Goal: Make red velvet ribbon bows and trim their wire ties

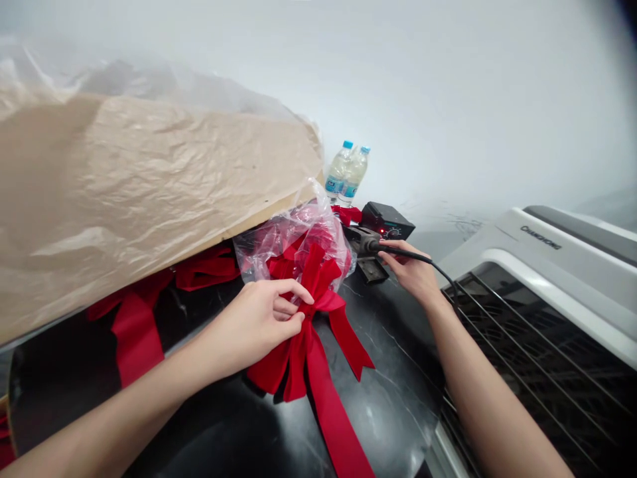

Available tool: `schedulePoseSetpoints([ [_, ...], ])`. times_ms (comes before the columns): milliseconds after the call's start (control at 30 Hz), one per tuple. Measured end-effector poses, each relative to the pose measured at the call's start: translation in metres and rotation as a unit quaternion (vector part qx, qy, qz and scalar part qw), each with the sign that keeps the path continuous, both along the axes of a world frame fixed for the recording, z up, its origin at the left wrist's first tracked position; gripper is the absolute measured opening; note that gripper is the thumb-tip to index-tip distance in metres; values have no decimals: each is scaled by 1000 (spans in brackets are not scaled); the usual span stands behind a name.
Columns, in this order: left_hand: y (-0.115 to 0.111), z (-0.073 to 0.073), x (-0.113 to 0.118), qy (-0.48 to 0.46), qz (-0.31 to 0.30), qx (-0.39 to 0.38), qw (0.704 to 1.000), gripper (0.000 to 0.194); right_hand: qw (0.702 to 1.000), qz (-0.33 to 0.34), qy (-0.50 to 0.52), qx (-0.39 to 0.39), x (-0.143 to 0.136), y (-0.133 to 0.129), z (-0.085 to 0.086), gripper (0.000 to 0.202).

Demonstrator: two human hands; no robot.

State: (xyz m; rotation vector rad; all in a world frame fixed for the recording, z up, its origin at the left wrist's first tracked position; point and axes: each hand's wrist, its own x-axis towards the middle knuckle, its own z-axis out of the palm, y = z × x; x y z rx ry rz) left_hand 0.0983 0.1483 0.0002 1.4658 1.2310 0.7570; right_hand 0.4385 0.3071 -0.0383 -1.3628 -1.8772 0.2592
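Observation:
My left hand [279, 312] is closed in a pinch at the gathered middle of a red velvet bow [316, 309]. The bow's loops fan out above and below, and its long ribbon tails hang over the black marbled tabletop [383, 352]. Farther right, my right hand [405, 269] has its fingers around the cable end of a black corded tool [371, 244], whose cable runs back over the wrist. The tool's front rests at a dark stand [372, 270], and its tip cannot be made out. Behind the bow lies a clear plastic bag [253, 245] with red ribbon pieces inside.
A black control box [388, 219] with a lit red light and a dial stands behind the tool. Two bottles [343, 172] stand near the wall. A large plastic-wrapped cardboard box [174, 166] overhangs more red ribbon [137, 332] at left. A white heater-like appliance [547, 265] fills the right side.

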Motion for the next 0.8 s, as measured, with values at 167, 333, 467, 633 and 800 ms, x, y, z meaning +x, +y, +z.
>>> schedulePoseSetpoints([
  [167, 1, 0, -2, -9, -10, -9, 1000, 25, 1000, -7, -9, 16, -4, 6, -2, 34],
  [333, 2, 0, -3, -18, -17, -19, 1000, 25, 997, -64, 40, 25, -19, 5, -14, 39],
  [467, 2, 1, -5, -32, -33, -25, 999, 22, 992, -81, 93, -24, -24, 0, -18, 55],
  [633, 3, 2, -6, -55, -60, -28, 996, 22, 973, -72, 153, -160, -24, -34, -18, 61],
  [800, 3, -1, -5, -76, -88, -43, 992, 19, 949, -23, 151, -276, -32, -112, -8, 56],
])
